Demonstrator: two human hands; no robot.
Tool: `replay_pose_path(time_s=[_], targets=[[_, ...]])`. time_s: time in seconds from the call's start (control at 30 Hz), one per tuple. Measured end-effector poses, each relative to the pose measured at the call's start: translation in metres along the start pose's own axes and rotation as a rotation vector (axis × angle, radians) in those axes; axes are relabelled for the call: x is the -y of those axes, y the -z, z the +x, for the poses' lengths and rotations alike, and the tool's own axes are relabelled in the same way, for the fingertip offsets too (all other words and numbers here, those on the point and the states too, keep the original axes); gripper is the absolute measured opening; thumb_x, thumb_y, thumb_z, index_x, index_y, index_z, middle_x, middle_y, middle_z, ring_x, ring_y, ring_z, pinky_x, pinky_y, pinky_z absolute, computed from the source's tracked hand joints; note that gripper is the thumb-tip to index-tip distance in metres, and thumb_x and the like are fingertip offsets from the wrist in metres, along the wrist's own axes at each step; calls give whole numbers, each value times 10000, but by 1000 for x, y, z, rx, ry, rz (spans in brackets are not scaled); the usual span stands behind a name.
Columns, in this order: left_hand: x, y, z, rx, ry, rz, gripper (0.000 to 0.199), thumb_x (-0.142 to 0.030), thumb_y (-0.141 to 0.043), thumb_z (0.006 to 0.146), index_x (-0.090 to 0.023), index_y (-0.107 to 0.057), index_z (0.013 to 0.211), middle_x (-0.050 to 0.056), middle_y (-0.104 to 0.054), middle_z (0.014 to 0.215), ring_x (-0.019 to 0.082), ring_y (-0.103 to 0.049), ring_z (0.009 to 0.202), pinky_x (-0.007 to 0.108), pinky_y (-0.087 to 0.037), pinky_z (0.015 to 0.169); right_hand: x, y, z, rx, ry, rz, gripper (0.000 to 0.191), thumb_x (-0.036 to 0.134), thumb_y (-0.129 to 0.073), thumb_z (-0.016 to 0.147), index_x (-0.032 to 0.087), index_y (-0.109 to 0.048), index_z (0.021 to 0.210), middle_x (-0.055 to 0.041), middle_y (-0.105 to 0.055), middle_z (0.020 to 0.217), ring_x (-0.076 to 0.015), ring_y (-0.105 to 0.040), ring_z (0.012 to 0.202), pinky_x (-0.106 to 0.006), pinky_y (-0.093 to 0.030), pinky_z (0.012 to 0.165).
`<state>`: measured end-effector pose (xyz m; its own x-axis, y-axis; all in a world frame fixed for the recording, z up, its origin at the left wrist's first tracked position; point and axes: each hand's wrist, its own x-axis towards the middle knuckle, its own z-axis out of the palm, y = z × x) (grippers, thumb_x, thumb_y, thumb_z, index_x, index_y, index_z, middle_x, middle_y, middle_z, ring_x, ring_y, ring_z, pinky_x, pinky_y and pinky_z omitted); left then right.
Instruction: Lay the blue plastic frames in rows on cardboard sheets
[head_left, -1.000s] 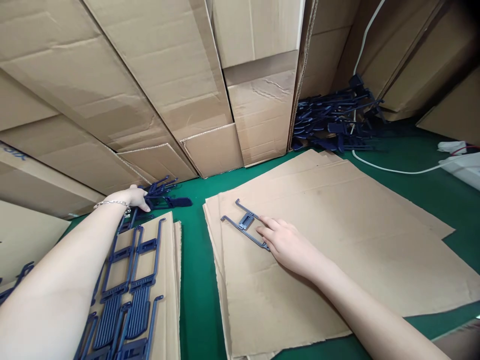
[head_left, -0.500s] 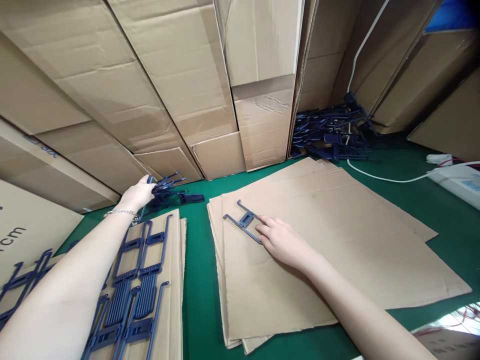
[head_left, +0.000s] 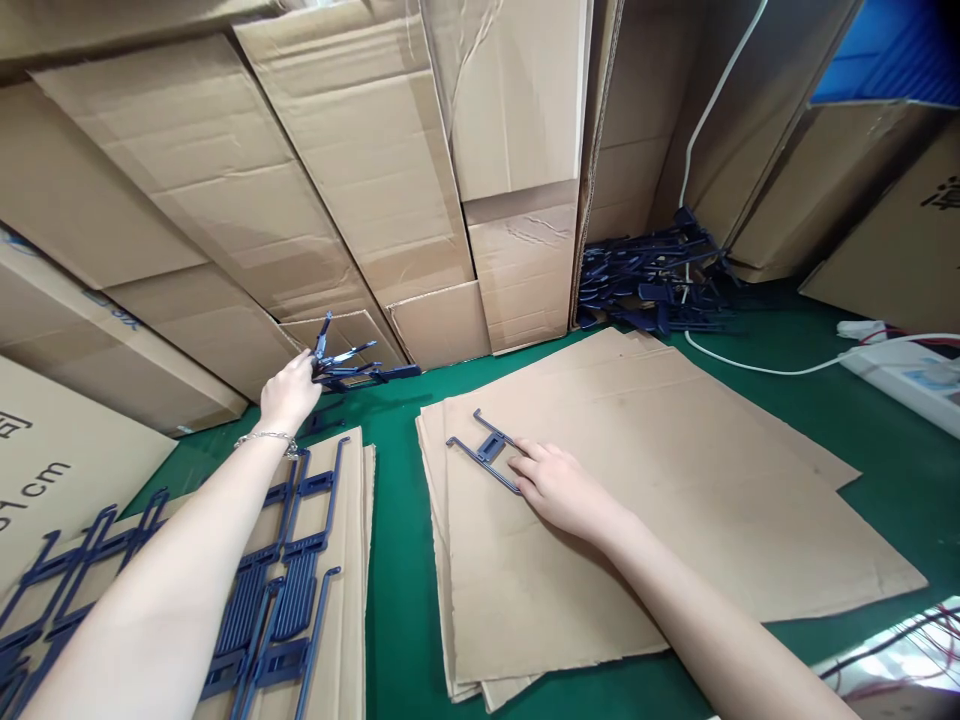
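Navy plastic frames (head_left: 346,370), gripped in the left hand (head_left: 291,395), have risen; the right hand (head_left: 562,490) rests open on another frame (head_left: 486,450).

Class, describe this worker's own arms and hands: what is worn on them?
Both forearms are bare, with no sleeves or gloves. The left hand has a thin silver chain bracelet at the wrist; the right hand shows no jewellery.

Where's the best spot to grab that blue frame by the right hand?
Probably the middle crosspiece of the blue frame, pinched from above: it lies flat on the cardboard sheet, and that piece is broader than the thin side rails. The right hand already touches it.
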<state>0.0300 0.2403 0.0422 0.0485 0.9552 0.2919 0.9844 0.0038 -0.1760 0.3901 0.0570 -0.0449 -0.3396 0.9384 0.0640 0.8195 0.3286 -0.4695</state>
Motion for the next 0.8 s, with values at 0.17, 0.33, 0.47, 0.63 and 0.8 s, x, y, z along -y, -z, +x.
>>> replay_pose_path(time_s=[0.17, 0.33, 0.47, 0.63, 0.8], targets=[[-11, -12, -2, -54, 10, -30, 442, -178, -379, 829, -175, -459, 1264, 52, -396, 1387, 312, -566, 1031, 435, -473, 842, -2, -2, 1, -20, 19, 0, 312, 263, -329, 906, 204, -595, 1059, -52, -409, 1367, -225, -459, 1103, -364, -355, 928], [-25, -23, -8, -72, -251, 37, 365, -156, -401, 790, -194, -572, 1111, 24, -349, 1412, 299, -616, 913, 413, -511, 722, -2, -4, 2, -21, 14, -14, 310, 270, -330, 906, 199, -595, 1051, -59, -414, 1360, -231, -467, 1086, -369, -359, 922], [-35, -26, -8, -111, -328, 65, 370, -119, -397, 757, -165, -573, 1079, 27, -316, 1425, 287, -630, 864, 396, -519, 673, 1, 0, 1, -11, 3, -5, 315, 260, -331, 904, 200, -591, 1070, -69, -431, 1343, -228, -462, 1096, -364, -351, 929], [-50, -13, -5, -128, -317, 50, 345, -126, -390, 765, -164, -577, 1052, 14, -329, 1415, 298, -636, 839, 425, -523, 679, 3, 4, -1, 6, 5, 31, 488, 434, -544, 793, 220, -510, 1230, -70, -405, 1371, -267, -429, 1141, -390, -353, 937], [-65, 12, -6, -166, -272, -19, 340, -152, -406, 782, -156, -565, 1082, 36, -352, 1403, 319, -617, 915, 438, -518, 743, 5, 4, -2, -6, 1, -11, 574, 370, -578, 776, 188, -441, 1304, -86, -403, 1381, -278, -422, 1164, -405, -337, 952]])
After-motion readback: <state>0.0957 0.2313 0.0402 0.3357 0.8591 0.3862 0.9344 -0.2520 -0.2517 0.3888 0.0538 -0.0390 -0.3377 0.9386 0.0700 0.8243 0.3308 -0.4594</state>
